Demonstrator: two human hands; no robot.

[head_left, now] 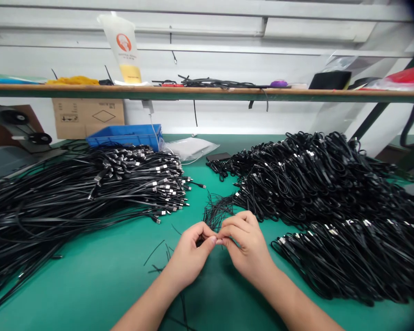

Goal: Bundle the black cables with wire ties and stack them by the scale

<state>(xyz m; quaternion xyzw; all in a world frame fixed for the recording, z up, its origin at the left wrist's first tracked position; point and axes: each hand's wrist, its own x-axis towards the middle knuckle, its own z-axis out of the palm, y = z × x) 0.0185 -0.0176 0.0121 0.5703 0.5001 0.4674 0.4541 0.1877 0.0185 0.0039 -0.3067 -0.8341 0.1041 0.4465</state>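
Note:
My left hand (192,252) and my right hand (245,241) meet at the middle of the green table, thumbs and fingertips pinched together and touching. Whatever lies between the fingertips is too small or too covered to make out. Just behind them is a small heap of thin black ties (216,211), partly hidden by my fingers. A few loose black strips (154,253) lie left of my left hand. Straight black USB cables (131,188) are piled to the left, their plugs pointing toward the middle. To the right, coiled black cables (296,174) form a large mound.
Nearer on the right lies another row of coiled cables (352,257). A blue bin (124,135), a cardboard box (89,117) and a white plastic bag (191,148) stand at the back. A shelf (207,93) crosses above the table, holding a drink pouch (122,50).

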